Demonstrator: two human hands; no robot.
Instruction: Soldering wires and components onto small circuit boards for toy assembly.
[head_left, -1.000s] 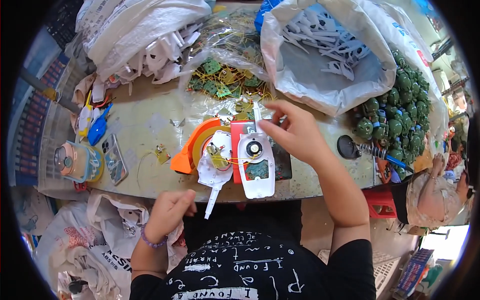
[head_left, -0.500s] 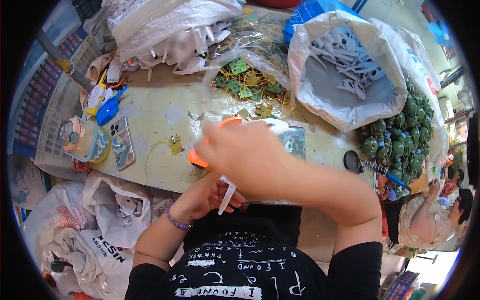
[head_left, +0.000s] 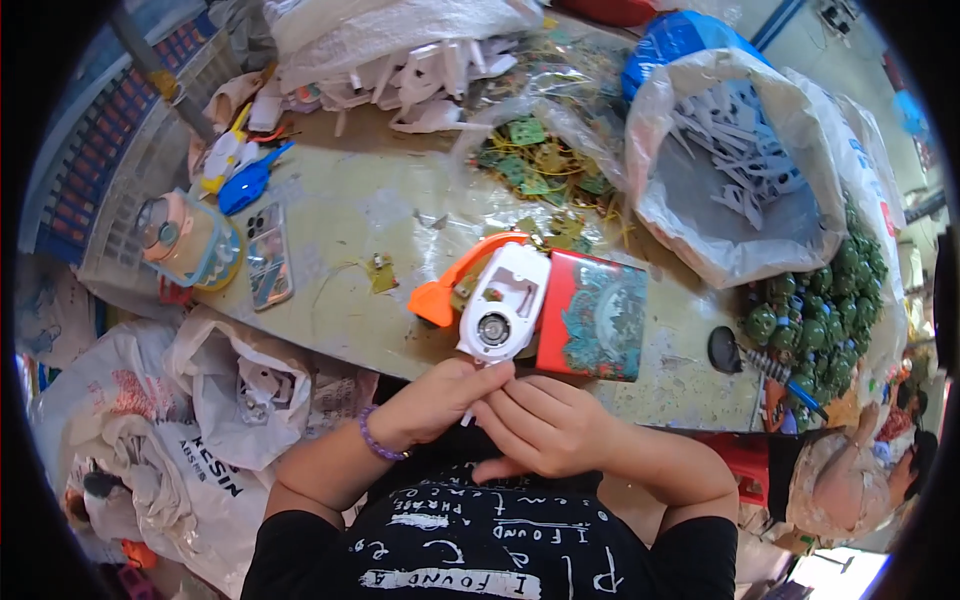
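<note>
A white plastic housing (head_left: 505, 300), with a round dark speaker at its near end and a cut-out opening above it, lies beside a red tin box. My left hand (head_left: 435, 402) is closed at the housing's near end, thumb on top. My right hand (head_left: 550, 425) meets it there, fingers curled and fingertips drawn together against the left thumb. What the right fingertips pinch is hidden. A small white bit shows below, between the hands. Left of the housing rests a curved orange plastic part (head_left: 435, 300). The red box (head_left: 590, 315) has a green printed lid.
Wired green circuit boards (head_left: 535, 160) spill from a clear bag. An open white sack (head_left: 655, 150) holds white plastic parts; dark green round pieces (head_left: 810, 315) are heaped beside it. A phone (head_left: 268, 255), drink bottle (head_left: 185, 240) and blue plastic piece (head_left: 245, 188) are at left.
My right hand has come down from above the orange part to meet the left hand at the table edge. The speaker housing and red box are now uncovered. The view has shifted slightly.
</note>
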